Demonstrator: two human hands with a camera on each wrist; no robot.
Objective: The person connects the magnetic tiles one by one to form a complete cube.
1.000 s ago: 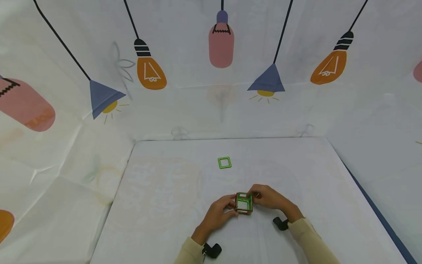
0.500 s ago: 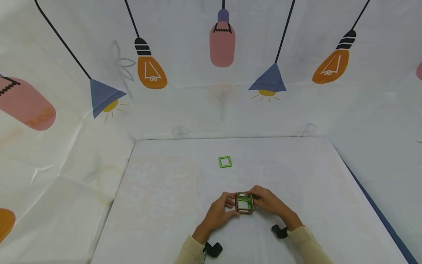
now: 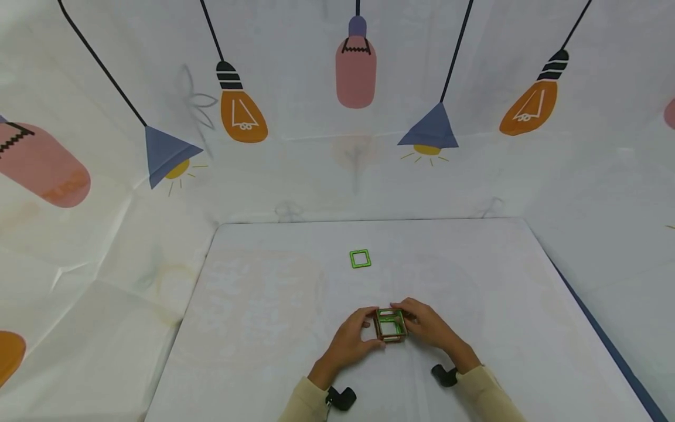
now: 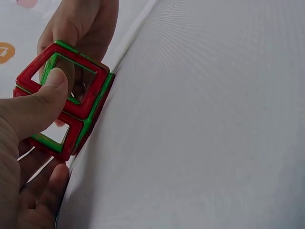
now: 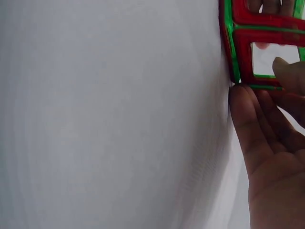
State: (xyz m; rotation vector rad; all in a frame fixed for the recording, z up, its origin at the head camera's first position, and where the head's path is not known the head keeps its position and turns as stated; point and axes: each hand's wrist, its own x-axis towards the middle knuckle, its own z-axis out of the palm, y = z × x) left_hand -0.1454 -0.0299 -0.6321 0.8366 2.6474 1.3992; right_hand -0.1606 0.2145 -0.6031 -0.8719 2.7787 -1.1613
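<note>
A small box of red and green magnetic tiles is low over the white table in the head view, its open square frames showing through. My left hand grips its left side. In the left wrist view the left thumb lies across a red frame and the fingers are below. My right hand holds the right side. In the right wrist view its fingers touch the box's edge and its thumb is against a red frame. A flat green square tile lies farther back on the table.
The white table has its back edge against a white sheet printed with lamps and bulbs. Black wrist cameras sit on both wrists, by the left sleeve and the right sleeve.
The right hand has shifted slightly toward the person, and its fingers have moved along the box's far right corner. The box has turned a little. The loose green tile has stayed put.
</note>
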